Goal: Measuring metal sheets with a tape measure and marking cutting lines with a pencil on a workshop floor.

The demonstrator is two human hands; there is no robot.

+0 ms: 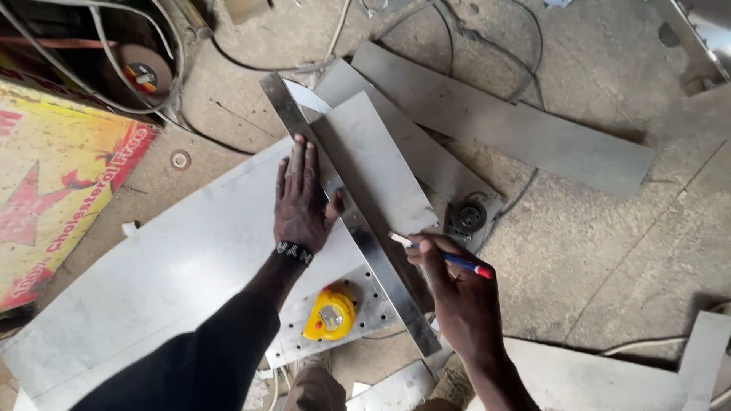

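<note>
My left hand (302, 199) lies flat, fingers together, on a large grey metal sheet (175, 266), pressing against a long steel straightedge (358, 228) that runs diagonally across the sheet. My right hand (457, 293) grips a blue pen with a red cap (449, 259); its white tip touches the straightedge's right side. A yellow tape measure (331, 312) rests on a perforated metal plate (358, 308) by my left forearm.
More metal strips (502, 122) lie on the concrete floor beyond. A black grinder disc (466, 216) sits right of the straightedge. Cables (457, 30) trail across the top. A yellow and red printed board (53, 183) lies at left, another sheet (594, 380) at bottom right.
</note>
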